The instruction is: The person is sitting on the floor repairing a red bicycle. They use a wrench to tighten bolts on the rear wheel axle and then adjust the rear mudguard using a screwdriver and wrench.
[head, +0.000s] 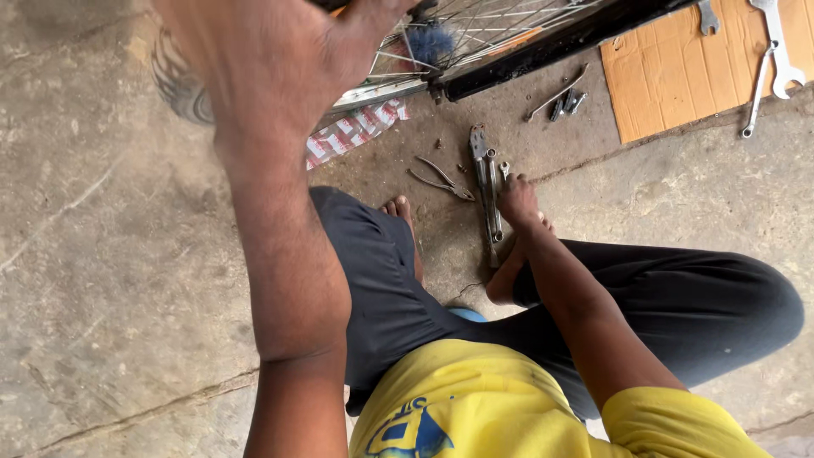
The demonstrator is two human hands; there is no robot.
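Head view: right hand [517,199] reaches down to the long metal tools [487,191] on the concrete floor [102,254], fingers touching, grip unclear, pliers [441,178] just beside, while left hand [288,51], raised & blurred, is up by the bike wheel [475,34], grip can't tell.

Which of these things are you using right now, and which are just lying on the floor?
In use:
left hand on the spoked bicycle wheel
right hand by the long grey metal spanner

Lying about:
small metal pliers
brown cardboard sheet
silver spanners
red-and-white wrapper
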